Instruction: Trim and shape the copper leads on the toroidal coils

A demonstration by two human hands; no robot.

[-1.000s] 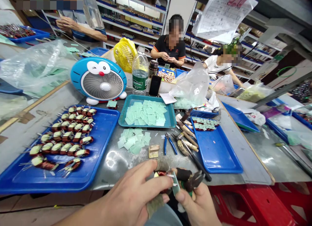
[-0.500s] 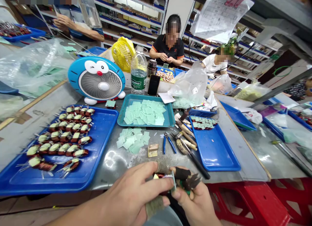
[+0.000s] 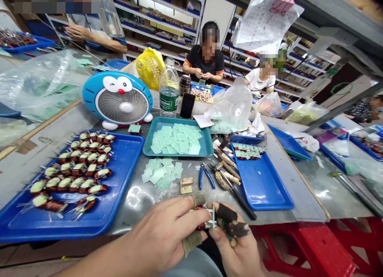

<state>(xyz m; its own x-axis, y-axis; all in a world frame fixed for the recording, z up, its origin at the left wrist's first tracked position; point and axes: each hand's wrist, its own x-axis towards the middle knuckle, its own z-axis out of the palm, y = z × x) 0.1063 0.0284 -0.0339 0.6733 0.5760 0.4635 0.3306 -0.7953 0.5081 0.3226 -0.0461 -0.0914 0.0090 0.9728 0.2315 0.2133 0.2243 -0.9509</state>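
My left hand [image 3: 176, 225], with cloth tape round two fingertips, is closed on a copper-wound coil [image 3: 199, 225]. Its metal leads point right, towards a thin pale-green square board [image 3: 213, 217] seen edge-on. The leads meet the board, but whether they pass through it I cannot tell. My right hand [image 3: 236, 245], with dark wrapping on a finger, pinches that board from the other side. A dark tool with some green on it [image 3: 237, 229], perhaps pliers, rests in the right palm, partly hidden by the fingers.
Rows of coils stand in a blue tray [image 3: 125, 181] at left. Green boards fill a teal tray [image 3: 146, 147], with a loose pile [image 3: 163, 173] in front. Blue-handled cutters [image 3: 206, 175], a hammer [image 3: 236, 193] and another blue tray [image 3: 269, 185] lie right. Co-workers sit beyond.
The board has turned more edge-on, and more of the coil and its leads shows between my hands. Both hands stay close together. The view has shifted slightly.
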